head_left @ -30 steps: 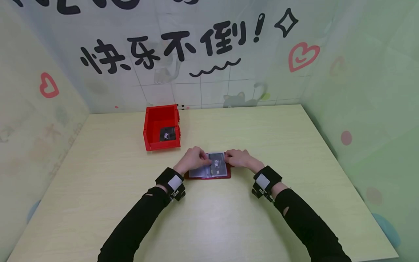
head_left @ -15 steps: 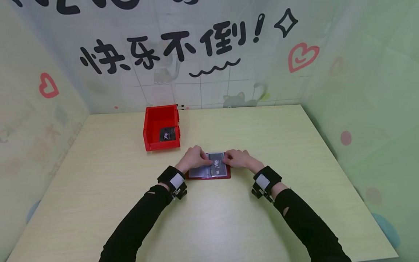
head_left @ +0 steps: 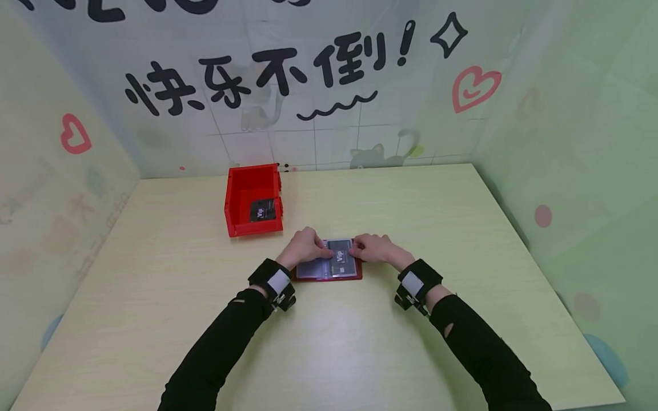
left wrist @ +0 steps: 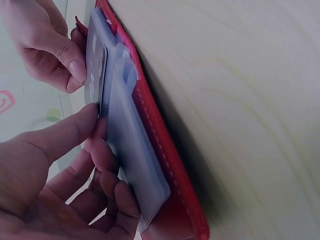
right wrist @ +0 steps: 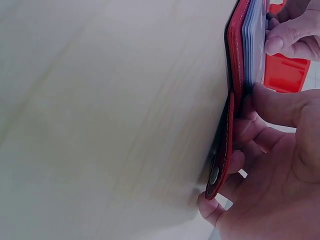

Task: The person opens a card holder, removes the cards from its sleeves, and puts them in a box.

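A red card holder [head_left: 359,273] lies spread on the table, its clear plastic sleeves [left wrist: 135,145] fanned up from the stitched cover. On its right-hand page is a dark "Vip" card [head_left: 340,260]. My left hand [head_left: 303,249] pinches this card at its left edge, thumb on top, with the other fingers curled beside the sleeves. At the opposite side my right hand [head_left: 374,249] grips the holder's right edge, thumb on the sleeve stack and fingers tucked below. The strap with a metal snap [right wrist: 214,175] sticks out by the right fingers.
Toward the back left stands a red plastic box [head_left: 255,229] with another dark "Vip" card [head_left: 263,210] inside. The pale wooden table [head_left: 329,348] meets printed wall sheets at the back and both sides.
The left hand and wrist have shifted slightly right and away along the card's edge. The right thumb has moved a little left onto the page edge. Holder and box stay put.
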{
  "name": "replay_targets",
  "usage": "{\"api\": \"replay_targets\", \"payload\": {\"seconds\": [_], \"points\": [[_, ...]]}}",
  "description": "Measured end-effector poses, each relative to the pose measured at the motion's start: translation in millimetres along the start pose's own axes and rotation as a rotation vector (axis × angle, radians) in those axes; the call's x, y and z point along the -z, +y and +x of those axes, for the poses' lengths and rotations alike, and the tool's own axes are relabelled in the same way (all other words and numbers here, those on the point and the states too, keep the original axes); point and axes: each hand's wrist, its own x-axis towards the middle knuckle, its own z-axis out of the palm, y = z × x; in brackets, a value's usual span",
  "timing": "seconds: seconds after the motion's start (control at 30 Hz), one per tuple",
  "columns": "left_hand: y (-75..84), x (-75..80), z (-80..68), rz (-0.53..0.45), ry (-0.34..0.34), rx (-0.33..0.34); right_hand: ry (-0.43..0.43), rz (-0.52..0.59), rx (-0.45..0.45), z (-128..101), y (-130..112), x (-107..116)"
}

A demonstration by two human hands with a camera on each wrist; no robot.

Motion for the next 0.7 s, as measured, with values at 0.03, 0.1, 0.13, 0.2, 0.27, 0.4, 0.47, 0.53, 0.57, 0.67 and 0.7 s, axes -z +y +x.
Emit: {"api": "replay_targets", "payload": {"seconds": [0.03,0.1,0.13,0.2,0.27,0.4,0.47,0.53,0.57,0.67,0.7], "points": [[0.0,-0.4,-0.1,-0.001,0.006,-0.002,-0.003,0.006,-0.001,0.2,0.3,0.5],[-0.6,-1.0,-0.1,0.002,0.017,-0.011,-0.01,0.015,-0.001,0.7,1.4,1.2],[-0.6,-1.3,-0.2,0.004,0.023,-0.014,-0.016,0.019,-0.002,0.9,2.0,1.6],[-1.0,-1.7,-0.4,0.007,0.031,-0.019,-0.013,0.018,0.016,1.9,4.1,1.2],[-1.4,-1.9,-0.3,0.011,0.035,-0.019,-0.015,0.018,0.017,2.7,5.4,0.9],[-1.0,-2.0,-0.2,0.013,0.034,-0.01,-0.012,0.028,-0.012,3.0,4.0,-0.3],[-0.5,-2.4,-0.4,0.017,0.034,-0.006,0.005,0.021,-0.017,2.4,3.1,-2.0],[0.0,-2.5,-0.7,0.019,0.032,-0.008,0.015,0.014,-0.019,2.1,2.0,-3.1],[0.2,-2.4,-1.1,0.021,0.029,-0.008,0.018,0.013,-0.02,1.9,2.2,-3.6],[1.4,-1.4,-2.1,0.016,0.019,-0.005,0.02,0.014,-0.016,2.0,2.8,-4.0],[1.9,-0.9,-2.4,0.013,0.014,-0.002,0.018,0.015,-0.016,2.2,3.0,-3.6]]}}
